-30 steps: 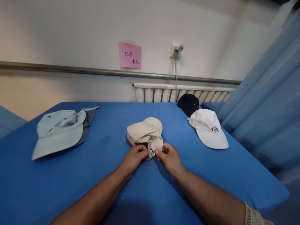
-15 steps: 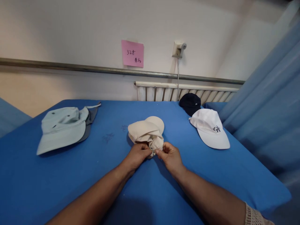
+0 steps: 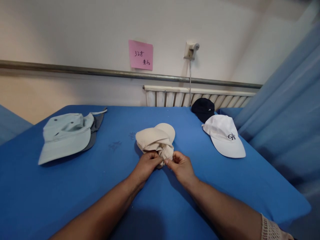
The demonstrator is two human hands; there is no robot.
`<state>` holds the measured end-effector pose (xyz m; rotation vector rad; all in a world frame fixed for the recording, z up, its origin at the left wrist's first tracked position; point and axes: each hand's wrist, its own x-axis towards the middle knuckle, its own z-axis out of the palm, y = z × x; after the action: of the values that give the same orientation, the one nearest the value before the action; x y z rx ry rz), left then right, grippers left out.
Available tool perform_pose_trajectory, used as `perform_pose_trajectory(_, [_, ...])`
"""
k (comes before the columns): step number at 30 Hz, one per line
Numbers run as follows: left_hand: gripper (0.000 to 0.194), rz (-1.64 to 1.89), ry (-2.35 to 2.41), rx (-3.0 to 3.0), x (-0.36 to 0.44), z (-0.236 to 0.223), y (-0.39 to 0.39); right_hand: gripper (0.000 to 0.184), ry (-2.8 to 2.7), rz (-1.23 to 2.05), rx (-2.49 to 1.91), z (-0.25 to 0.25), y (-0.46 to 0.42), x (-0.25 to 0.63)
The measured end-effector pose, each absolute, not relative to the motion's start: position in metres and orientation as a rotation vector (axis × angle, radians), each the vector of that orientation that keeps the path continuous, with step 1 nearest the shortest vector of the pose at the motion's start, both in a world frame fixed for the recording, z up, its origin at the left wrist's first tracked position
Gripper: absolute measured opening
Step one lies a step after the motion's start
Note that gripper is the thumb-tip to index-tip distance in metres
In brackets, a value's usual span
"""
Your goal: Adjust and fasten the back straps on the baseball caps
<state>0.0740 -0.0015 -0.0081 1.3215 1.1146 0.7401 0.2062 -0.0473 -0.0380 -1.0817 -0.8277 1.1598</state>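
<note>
A beige baseball cap (image 3: 153,137) lies on the blue-covered table (image 3: 95,186) in front of me, its brim pointing away. The cloth at its near side is bunched and folded. My left hand (image 3: 148,163) pinches the near edge of the cap from the left. From the right, my right hand (image 3: 181,165) pinches the same edge, thumb and forefinger together. The two thumbs almost meet there. Whatever small part of the cap's back lies between the fingertips is mostly hidden.
Pale blue-green cap (image 3: 67,133) overlaps a dark grey cap (image 3: 96,128) at left. On the right, a white cap (image 3: 222,135) with black letters sits before a black cap (image 3: 203,109). Behind are a radiator (image 3: 170,96) and metal rail (image 3: 100,71); a blue curtain (image 3: 287,110) hangs right.
Both hands stay on the beige cap's near edge. The small metallic glint seen between the fingertips earlier no longer shows; cloth and fingers cover that spot. The other caps have not moved.
</note>
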Motion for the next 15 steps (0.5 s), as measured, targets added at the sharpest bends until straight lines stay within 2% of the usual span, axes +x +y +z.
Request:
perform_pose_trajectory(6, [0.034,0.746,1.093,1.335,0.071,-0.0096,-0.002,0.024,-0.786,1.159,-1.075,-0.031,-0.047,0.2088])
perform_pose_trajectory(12, [0.03,0.902,1.063,1.301,0.0702,-0.0103,-0.0071,0.024,-0.789,1.132,-1.11,-0.0283,-0.0475,0.2145])
perform_pose_trajectory(15, [0.027,0.979,1.073,1.488,0.0686,-0.0087,-0.0102,0.024,-0.772,1.127,-1.096,-0.0272,-0.0478,0.2158])
